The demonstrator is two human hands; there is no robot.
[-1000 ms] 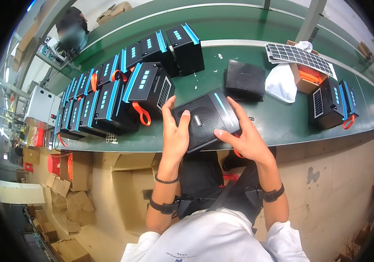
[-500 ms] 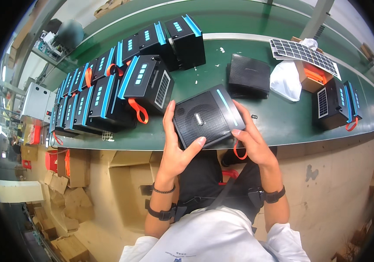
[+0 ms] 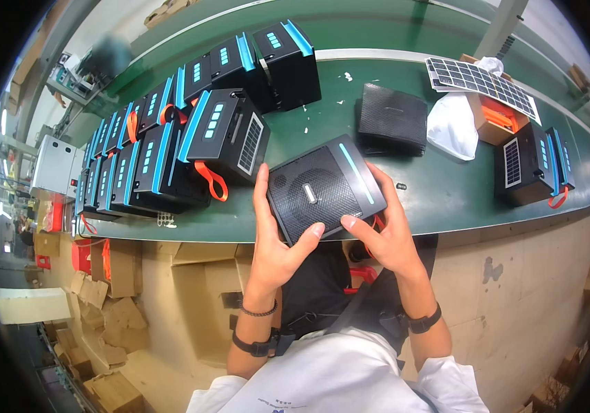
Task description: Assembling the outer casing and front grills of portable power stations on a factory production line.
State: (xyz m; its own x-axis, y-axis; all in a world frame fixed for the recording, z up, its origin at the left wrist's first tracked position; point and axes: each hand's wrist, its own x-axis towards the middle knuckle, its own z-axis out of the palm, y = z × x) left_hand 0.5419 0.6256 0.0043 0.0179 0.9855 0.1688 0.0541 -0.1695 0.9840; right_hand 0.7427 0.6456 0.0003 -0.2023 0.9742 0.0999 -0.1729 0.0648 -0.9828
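Observation:
Between my two hands I hold a black box-shaped speaker (image 3: 306, 186), its textured grille face turned up and a blue stripe along its right side. My left hand (image 3: 274, 237) grips its left edge, thumb on the lower grille. On the other side my right hand (image 3: 388, 230) wraps the right edge, with its thumb lying on the lower front. A bit of orange strap shows behind the right thumb. Beyond the speaker lies a stack of black textured panels (image 3: 392, 120). Close by on the left stands another black speaker (image 3: 222, 138) with blue trim, a small solar panel and an orange strap.
Several similar black speakers (image 3: 150, 165) crowd the left of the green table (image 3: 322, 76). To the right are a white bag (image 3: 452, 127), solar panels (image 3: 481, 82) over a cardboard box (image 3: 494, 131), and further speakers (image 3: 525, 165). Below the table's edge stands an open cardboard carton (image 3: 202, 296).
My right thumb has slid left and down onto the grille's lower edge. The speaker has shifted very slightly, and both hands still hold it.

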